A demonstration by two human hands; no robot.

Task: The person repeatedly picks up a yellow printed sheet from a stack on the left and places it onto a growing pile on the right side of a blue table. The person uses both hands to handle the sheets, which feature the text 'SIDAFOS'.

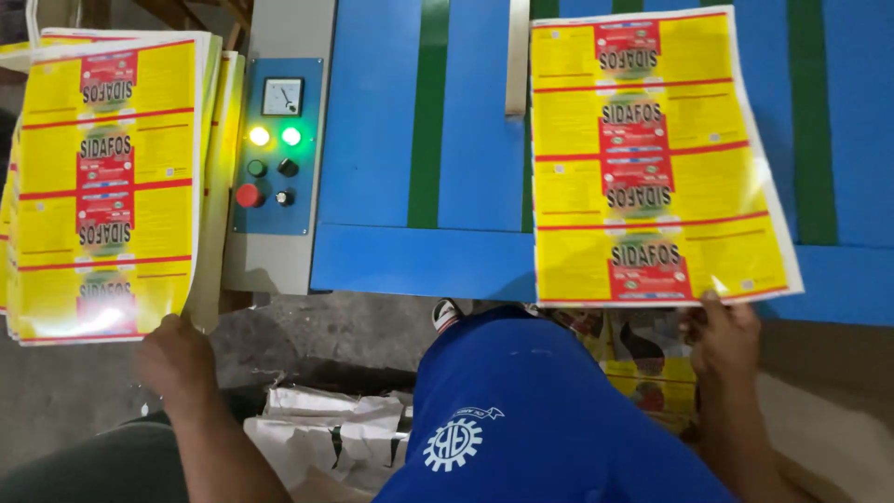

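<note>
We're looking down on the big blue machine bed (466,140) with its green belts (428,112) running away from us, and it fills most of the view. On it lies 1 yellow-and-red label sheet (652,158), 4 label panels stacked along its length. Its long axis runs away from us up the bed, tilted a touch so the far end leans left; the near short edge overhangs the bed's front lip.

Our right hand (722,340) is at that near edge, at the right corner, thumb on top of the paper; it looks like a pinch, though the fingers under the sheet are hidden. So this sheet sits part-way onto the bed, not yet let go.

Over on the left we have the stack of the same sheets (107,186), long axis also pointing away from us, top sheet glaring under the light. Our left hand (177,359) is at the stack's near edge, knuckles up; we cannot tell whether the fingers are spread or gripping a sheet. By our reckoning plenty is left: the stack looks thick, and only 1 sheet is on the machine.

Between them, the grey control panel (277,144): a dial, 2 lit lamps, a red button. Below, crumpled white sacking (326,424) lies on the floor.
</note>
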